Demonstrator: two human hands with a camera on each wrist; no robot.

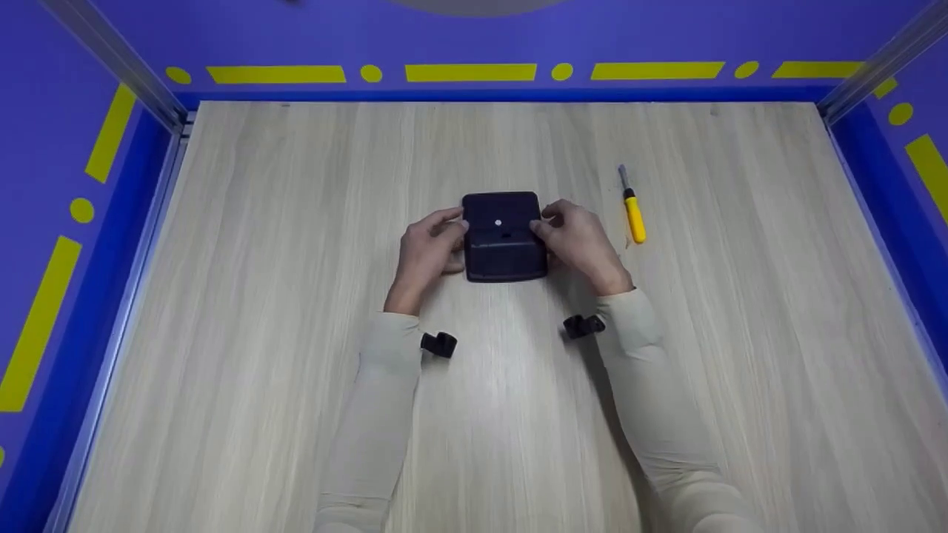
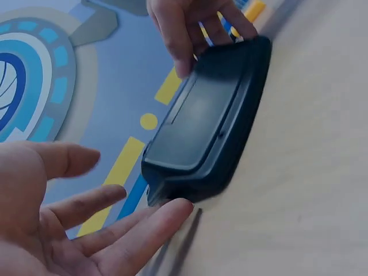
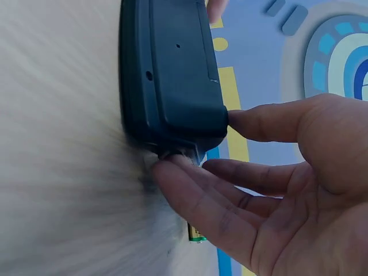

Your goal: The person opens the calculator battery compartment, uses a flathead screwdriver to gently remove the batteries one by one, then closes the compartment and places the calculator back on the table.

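A black plastic device [image 1: 505,259], boxy with a raised near half and a small white dot on top, is between the two hands over the table. My right hand [image 1: 585,240] pinches its right end, thumb on the upper edge and fingers at the underside, as the right wrist view shows. At the other end is my left hand [image 1: 428,252]; in the left wrist view its fingers are spread and fairly straight, a fingertip [image 2: 184,207] at the device's lower corner. Whether that fingertip bears on it I cannot tell. The device's underside is hidden.
A screwdriver [image 1: 635,218] with a yellow handle lies to the right of the right hand. Behind the right fingers, a gold and green cylinder end [image 3: 196,233], like a battery, shows partly. A blue wall [image 1: 474,44] with yellow marks borders the wooden table [image 1: 259,222].
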